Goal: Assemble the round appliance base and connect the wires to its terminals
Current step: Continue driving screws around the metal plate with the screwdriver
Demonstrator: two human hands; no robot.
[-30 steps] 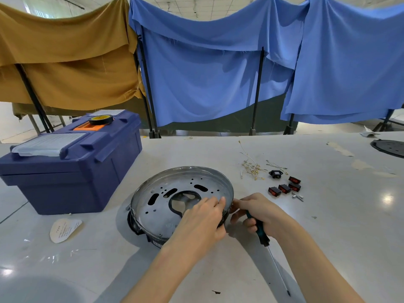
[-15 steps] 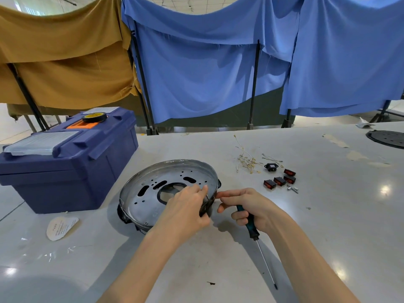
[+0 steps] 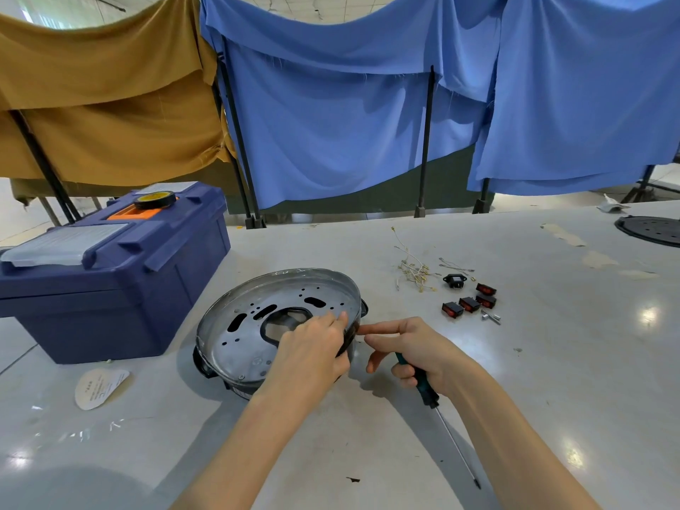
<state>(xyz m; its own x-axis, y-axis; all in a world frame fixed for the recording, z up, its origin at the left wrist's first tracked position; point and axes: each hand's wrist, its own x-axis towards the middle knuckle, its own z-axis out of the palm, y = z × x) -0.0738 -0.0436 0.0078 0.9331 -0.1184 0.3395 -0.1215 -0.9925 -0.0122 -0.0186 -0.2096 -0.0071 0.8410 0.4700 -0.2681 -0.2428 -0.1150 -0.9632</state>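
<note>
Base (image 3: 239,347) rim inside left hand (image 3: 312,351) grip

Both forearms rise from the bottom edge toward mid-frame. The left hand (image 3: 312,349) lies palm-down, fingers bent over the base (image 3: 239,347) rim. Just right of it, the right hand (image 3: 415,349) grips a screwdriver (image 3: 428,393), forefinger stretched leftward.

There is one camera. It sits on the person's head and looks forward and down at the table (image 3: 552,380). It is close to the work: both arms come in from the bottom edge, and the left hand (image 3: 312,347), the right hand (image 3: 419,347), the round base (image 3: 243,344) and the screwdriver (image 3: 427,393) sit near the middle. The view is wide, so the blue box (image 3: 110,288) on the left and the hanging cloths (image 3: 331,123) far behind show too.
</note>
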